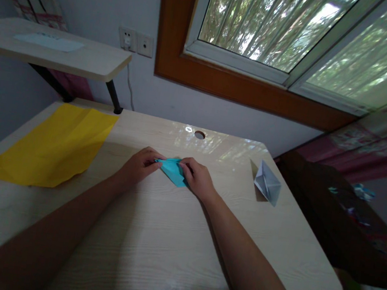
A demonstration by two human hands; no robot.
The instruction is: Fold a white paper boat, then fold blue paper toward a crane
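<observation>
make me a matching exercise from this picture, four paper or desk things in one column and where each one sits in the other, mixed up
Things:
1. blue folded paper
2. yellow sheet
3. grey paper boat
4. round cable hole

Places:
A. lying flat on the left part of the desk
B. near the desk's back edge, under the window
C. between the left hand and the right hand, pinched at both ends
D. standing alone on the right part of the desk

Pairs: 1-C, 2-A, 3-D, 4-B
</observation>
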